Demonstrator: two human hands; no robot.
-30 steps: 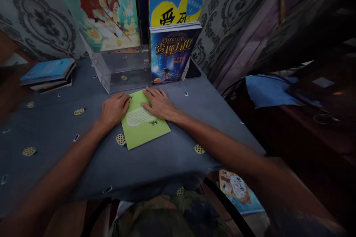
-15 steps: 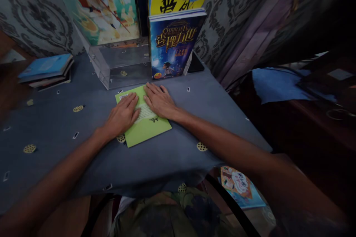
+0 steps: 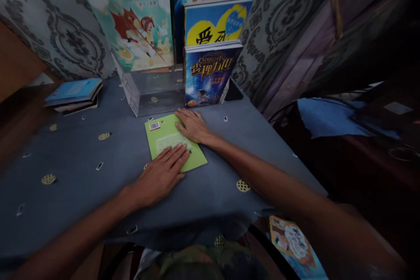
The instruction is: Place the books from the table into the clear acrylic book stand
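A thin green book (image 3: 197, 157) lies closed on the cloth-covered table, its back cover with a barcode facing up. My left hand (image 3: 164, 173) rests flat on the lower part of that cover, fingers stretched out and holding nothing. On the upper right edge of the cover lies my right hand (image 3: 193, 126), also flat with its fingers extended. Part of the printed text on the cover is hidden under my left hand.
Behind the green book stands a clear acrylic stand (image 3: 157, 104), with a dark blue book (image 3: 208, 76) and several others upright in it. A small stack of books (image 3: 74, 92) lies at the left. Below the table's right front edge is another book (image 3: 295, 245).
My left hand has slid from the upper left of the cover down to its lower part, uncovering the barcode. My right hand stays near the upper right edge. The view has tilted up slightly.
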